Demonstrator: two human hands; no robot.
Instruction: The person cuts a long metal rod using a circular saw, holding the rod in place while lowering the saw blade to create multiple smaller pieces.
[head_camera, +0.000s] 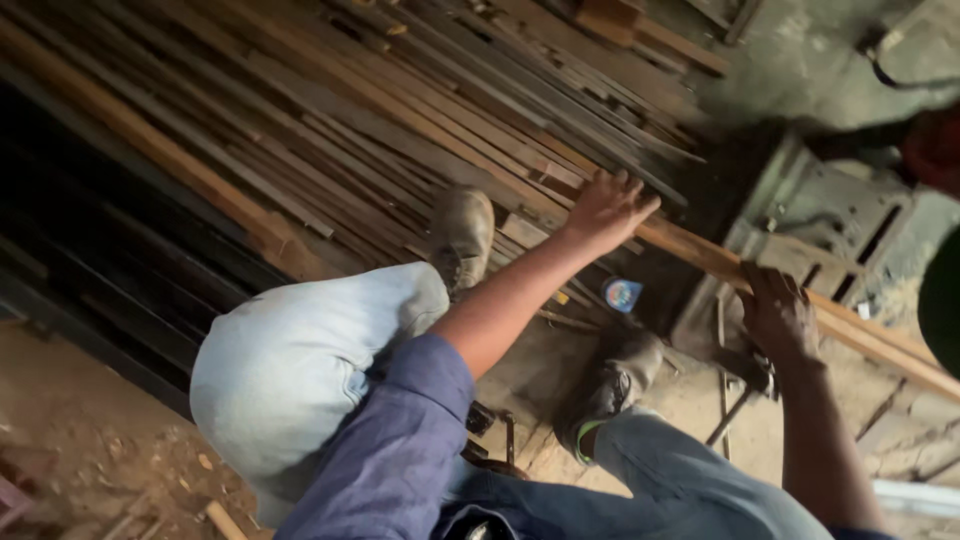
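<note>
A long light wooden plank runs from the middle of the view down to the right edge. My left hand, on a blue-sleeved arm, lies flat on the plank's upper end with fingers spread, against the pile of wood strips. My right hand is farther down the same plank, its fingers curled over the plank's near edge. My two worn shoes stand on the pile's edge and the floor below my hands.
Long thin wood strips and boards are stacked across the upper left. A grey-green metal machine frame stands at the right behind the plank. A small round blue object lies near my feet. Sawdust and offcuts cover the floor.
</note>
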